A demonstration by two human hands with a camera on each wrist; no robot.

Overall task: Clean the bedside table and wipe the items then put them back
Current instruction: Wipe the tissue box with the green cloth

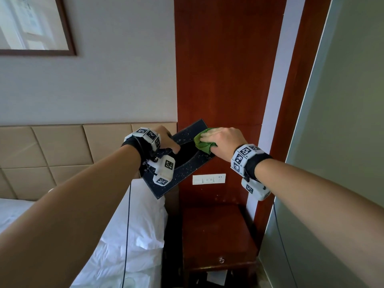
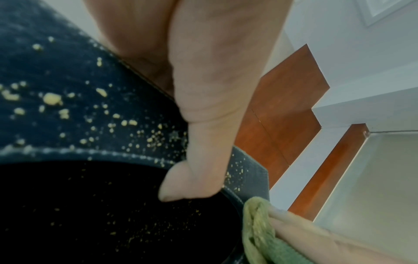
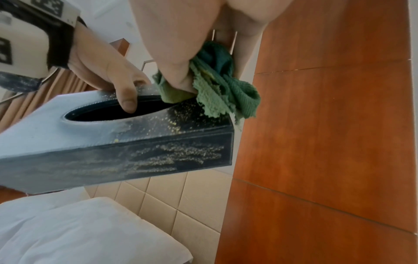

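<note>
A dark blue tissue box [image 1: 188, 163] with an oval opening is held up in the air, tilted, above the bedside table [image 1: 216, 231]. Pale crumbs speckle its top [image 2: 68, 107] and side [image 3: 176, 157]. My left hand [image 1: 166, 140] grips the box, thumb [image 2: 203, 142] hooked over the rim of the opening. My right hand [image 1: 222, 142] holds a bunched green cloth [image 1: 202, 143] and presses it on the far corner of the box top, beside the opening [image 3: 113, 112]. The cloth [image 3: 221, 85] hangs over the box edge.
The reddish wooden bedside table has a drawer with a ring pull [image 1: 221, 260]. A wall switch and socket plate [image 1: 208, 179] sits on the wood panel behind. A white pillow [image 1: 143, 221] lies to the left, with a padded headboard [image 1: 62, 152] behind it.
</note>
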